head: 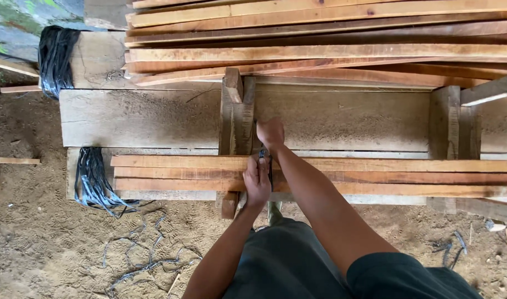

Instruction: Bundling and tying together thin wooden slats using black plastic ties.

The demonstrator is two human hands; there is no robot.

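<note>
My left hand rests on a bundle of reddish wooden slats lying across a rough plank bench, its fingers closed around a dark strap that wraps the slats. My right hand is just beyond, fist closed, gripping the same strap above the slats. It sits beside an upright wooden cross piece. Most of the strap is hidden by my hands.
A large stack of long slats lies behind the bench. Black strapping is wrapped at the bench's left end and hangs lower down. Loose strap pieces lie on the sandy ground. Another upright block stands at right.
</note>
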